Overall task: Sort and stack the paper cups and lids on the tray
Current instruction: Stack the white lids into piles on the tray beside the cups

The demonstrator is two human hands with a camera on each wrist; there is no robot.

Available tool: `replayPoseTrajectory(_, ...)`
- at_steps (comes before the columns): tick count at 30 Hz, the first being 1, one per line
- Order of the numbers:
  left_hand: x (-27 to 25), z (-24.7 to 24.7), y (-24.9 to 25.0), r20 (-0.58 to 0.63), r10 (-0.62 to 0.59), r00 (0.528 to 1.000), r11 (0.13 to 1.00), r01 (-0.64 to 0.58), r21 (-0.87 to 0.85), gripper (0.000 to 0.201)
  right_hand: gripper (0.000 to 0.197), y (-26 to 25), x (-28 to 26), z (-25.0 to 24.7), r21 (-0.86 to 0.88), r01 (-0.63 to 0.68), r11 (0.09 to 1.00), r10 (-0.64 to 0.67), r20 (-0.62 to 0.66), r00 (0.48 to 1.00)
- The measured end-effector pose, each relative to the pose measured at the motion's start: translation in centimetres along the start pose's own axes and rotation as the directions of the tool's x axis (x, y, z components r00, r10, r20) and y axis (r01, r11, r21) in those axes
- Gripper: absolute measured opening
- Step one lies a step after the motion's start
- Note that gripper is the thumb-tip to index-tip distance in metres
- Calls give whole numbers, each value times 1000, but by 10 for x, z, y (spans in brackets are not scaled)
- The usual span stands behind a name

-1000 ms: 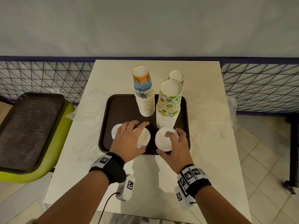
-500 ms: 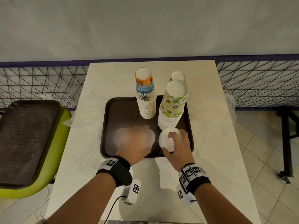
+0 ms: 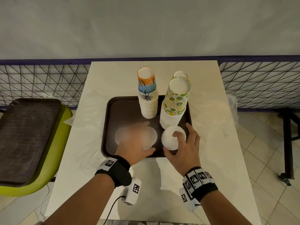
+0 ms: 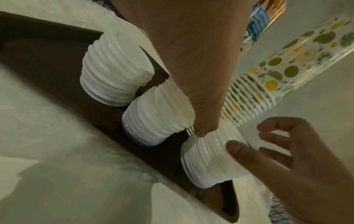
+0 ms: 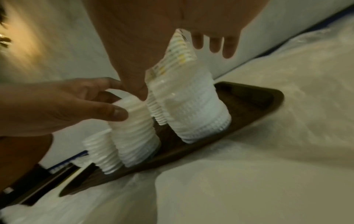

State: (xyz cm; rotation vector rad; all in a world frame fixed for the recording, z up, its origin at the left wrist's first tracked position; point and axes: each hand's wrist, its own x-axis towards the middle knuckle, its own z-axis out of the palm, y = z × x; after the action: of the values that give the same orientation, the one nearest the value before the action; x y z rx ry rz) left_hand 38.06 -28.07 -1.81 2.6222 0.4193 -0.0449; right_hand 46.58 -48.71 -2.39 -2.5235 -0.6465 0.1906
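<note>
A brown tray (image 3: pixel 123 111) holds a tall beach-print cup stack (image 3: pixel 147 98), a lemon-print cup stack (image 3: pixel 176 103) and one more cup (image 3: pixel 181 73) behind it. Three white lid stacks stand along the tray's near edge: left (image 4: pixel 114 68), middle (image 4: pixel 157 115), right (image 4: pixel 208 160). My left hand (image 3: pixel 136 140) is motion-blurred over the middle lid stack (image 5: pixel 134 128), gripping its top between thumb and fingers. My right hand (image 3: pixel 180 140) hovers at the right lid stack (image 3: pixel 170 142), thumb against its side, index finger on top, other fingers spread free.
The tray lies on a pale square table (image 3: pixel 113 75) with crinkled clear plastic (image 3: pixel 90 114) beside it. A green chair (image 3: pixel 53 159) carrying another dark tray (image 3: pixel 24 135) stands at the left. A wire fence (image 3: pixel 40 82) runs behind.
My right hand curled round the right lid stack, then spread its fingers again. My left hand went from lying on the middle lids to gripping them, and is moving.
</note>
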Motion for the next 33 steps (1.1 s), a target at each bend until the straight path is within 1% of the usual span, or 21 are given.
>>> replayPoseTrajectory(2, -6, -10, -6, -34, 5, 999, 1000, -4, 17, 107, 51, -13, -9, -8, -8, 120, 993, -121, -91, 989)
replayPoseTrajectory(3, -10, -16, -12, -39, -6, 999, 999, 8, 35, 110, 47, -22, -12, -11, -7, 186, 983, -186, -97, 978)
replayPoseTrajectory(5, -17, -27, -30, -36, -60, 998, 994, 63, 86, 119, 48, -41, -13, -11, -17, 305, 952, -305, -24, 952)
replayPoseTrajectory(7, -17, -34, -52, -20, -126, 992, 980, 128, 153, 129, 57, -60, -4, -4, -38, 353, 935, -349, 92, 933)
replayPoseTrajectory(8, -14, -36, -62, 3, -159, 987, 972, 156, 178, 131, 64, -70, 2, 1, -58, 346, 937, -335, 144, 931)
replayPoseTrajectory(10, -4, -38, -75, 89, -226, 970, 962, 208, 177, 128, 77, -86, 17, 14, -118, 308, 944, -276, 231, 933)
replayPoseTrajectory(12, 5, -36, -82, 189, -239, 952, 964, 209, 167, 120, 85, -98, 29, 28, -196, 274, 942, -203, 319, 926)
replayPoseTrajectory(15, 12, -27, -89, 257, -178, 950, 978, 142, 153, 104, 82, -105, 38, 45, -292, 245, 924, -114, 402, 908)
replayPoseTrajectory(18, 14, -19, -95, 301, -140, 943, 986, 106, 125, 89, 71, -105, 36, 57, -330, 231, 915, -74, 425, 902)
replayPoseTrajectory(22, 10, -10, -102, 287, -121, 950, 990, 96, 100, 88, 58, -111, 33, 68, -359, 242, 901, -82, 406, 910)
replayPoseTrajectory(24, 8, -7, -104, 282, -121, 952, 992, 105, 69, 88, 55, -115, 32, 71, -381, 237, 894, -65, 413, 909)
replayPoseTrajectory(28, 4, -5, -106, 236, -134, 962, 991, 132, 23, 85, 57, -112, 37, 71, -447, 176, 877, 15, 391, 920)
replayPoseTrajectory(31, 1, 0, -105, 201, -143, 969, 990, 141, 24, 85, 58, -110, 39, 70, -456, 162, 875, 15, 360, 933)
replayPoseTrajectory(33, -2, 4, -104, 179, -149, 972, 989, 145, 35, 85, 63, -111, 39, 70, -465, 165, 870, 6, 345, 939)
